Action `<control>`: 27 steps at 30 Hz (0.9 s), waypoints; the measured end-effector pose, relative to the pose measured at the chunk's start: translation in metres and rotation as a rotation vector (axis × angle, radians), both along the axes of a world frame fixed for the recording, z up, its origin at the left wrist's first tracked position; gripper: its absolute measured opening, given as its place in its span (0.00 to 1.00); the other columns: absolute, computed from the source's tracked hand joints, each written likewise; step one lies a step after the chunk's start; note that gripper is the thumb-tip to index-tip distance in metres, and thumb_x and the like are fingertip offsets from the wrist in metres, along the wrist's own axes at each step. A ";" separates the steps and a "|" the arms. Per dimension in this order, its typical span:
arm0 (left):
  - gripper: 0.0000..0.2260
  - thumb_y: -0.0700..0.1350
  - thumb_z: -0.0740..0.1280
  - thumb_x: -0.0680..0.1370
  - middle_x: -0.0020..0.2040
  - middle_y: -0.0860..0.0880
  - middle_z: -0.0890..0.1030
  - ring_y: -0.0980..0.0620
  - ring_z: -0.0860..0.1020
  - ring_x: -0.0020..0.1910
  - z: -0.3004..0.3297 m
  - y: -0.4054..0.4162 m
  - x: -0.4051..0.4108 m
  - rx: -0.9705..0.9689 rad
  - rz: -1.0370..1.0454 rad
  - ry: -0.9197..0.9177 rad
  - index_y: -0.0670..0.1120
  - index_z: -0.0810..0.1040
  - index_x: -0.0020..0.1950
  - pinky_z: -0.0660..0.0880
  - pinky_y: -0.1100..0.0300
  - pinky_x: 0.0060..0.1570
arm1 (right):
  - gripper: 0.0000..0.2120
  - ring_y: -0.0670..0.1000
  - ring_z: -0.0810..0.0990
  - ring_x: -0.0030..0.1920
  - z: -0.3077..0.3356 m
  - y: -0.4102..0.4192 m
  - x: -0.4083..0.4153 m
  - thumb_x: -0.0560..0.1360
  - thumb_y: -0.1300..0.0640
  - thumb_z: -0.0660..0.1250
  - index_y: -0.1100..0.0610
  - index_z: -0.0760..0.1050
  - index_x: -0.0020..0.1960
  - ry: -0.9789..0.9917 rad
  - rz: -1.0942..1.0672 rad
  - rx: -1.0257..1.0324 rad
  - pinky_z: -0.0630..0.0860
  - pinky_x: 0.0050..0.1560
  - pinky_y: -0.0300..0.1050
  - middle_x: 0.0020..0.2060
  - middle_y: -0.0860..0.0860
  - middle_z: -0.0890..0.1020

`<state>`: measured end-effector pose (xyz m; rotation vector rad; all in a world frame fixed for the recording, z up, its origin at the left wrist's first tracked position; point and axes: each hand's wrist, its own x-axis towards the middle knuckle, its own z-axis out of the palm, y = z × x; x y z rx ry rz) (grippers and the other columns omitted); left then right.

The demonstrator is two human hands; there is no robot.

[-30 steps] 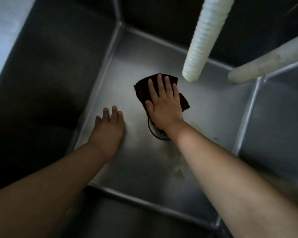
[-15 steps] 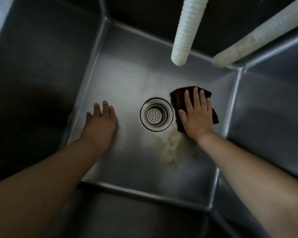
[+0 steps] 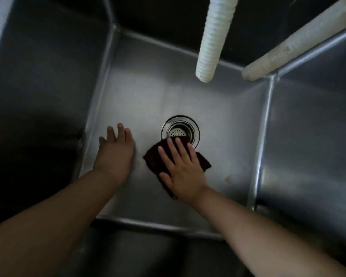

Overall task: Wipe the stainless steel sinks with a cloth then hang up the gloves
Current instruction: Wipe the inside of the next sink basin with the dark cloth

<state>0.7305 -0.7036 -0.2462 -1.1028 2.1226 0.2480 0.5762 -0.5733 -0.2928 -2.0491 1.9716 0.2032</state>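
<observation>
I look down into a deep stainless steel sink (image 3: 140,92). A dark maroon cloth (image 3: 155,156) lies on the sink floor just in front of the round drain strainer (image 3: 180,131), overlapping its near rim. My right hand (image 3: 181,168) presses flat on the cloth, fingers spread. My left hand (image 3: 116,151) rests flat on the bare sink floor to the left, near the left wall, holding nothing. No gloves are in view.
Two white corrugated hoses hang above the basin: one (image 3: 214,41) over the middle back, another (image 3: 300,39) slanting from the upper right. A small pale residue spot (image 3: 228,179) sits on the floor right of the cloth. Steep walls enclose the floor.
My right hand slid the cloth from behind the drain to its right side, then to its front left. The pale smear by the drain is mostly gone. My left hand stayed put.
</observation>
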 end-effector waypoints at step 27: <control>0.29 0.37 0.53 0.80 0.77 0.42 0.39 0.43 0.42 0.76 0.006 0.011 -0.017 0.012 -0.281 0.214 0.45 0.41 0.77 0.49 0.40 0.72 | 0.22 0.66 0.71 0.54 0.020 -0.010 -0.059 0.71 0.61 0.71 0.58 0.75 0.65 -0.051 -0.673 -0.230 0.69 0.56 0.57 0.58 0.63 0.74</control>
